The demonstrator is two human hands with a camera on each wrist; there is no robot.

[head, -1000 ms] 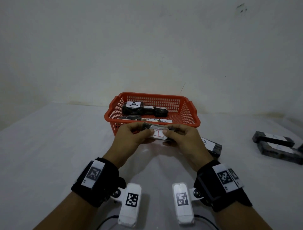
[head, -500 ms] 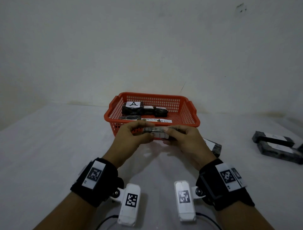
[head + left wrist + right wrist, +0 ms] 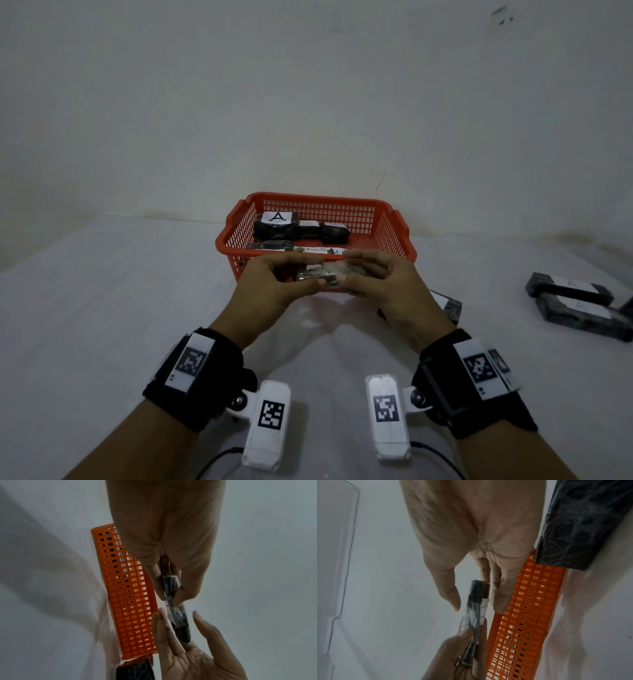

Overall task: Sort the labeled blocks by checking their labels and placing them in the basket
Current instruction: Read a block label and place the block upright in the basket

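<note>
Head view: block held crosswise just before the basket

Head view shows the white worktop (image 3: 102, 308) with the red basket (image 3: 397, 222) at its far middle, already holding labeled blocks, one marked A. Directly in front of the basket's near wall, both hands hold one dark block (image 3: 320, 273) in the air. Its long axis runs left to right, parallel to that wall. The left hand (image 3: 274, 287) pinches the left end; the right hand (image 3: 387, 284) closes its fingers round the right end, thumb a little apart. The basket lies straight ahead, so I judge a short forward lift over the rim is enough.
</note>
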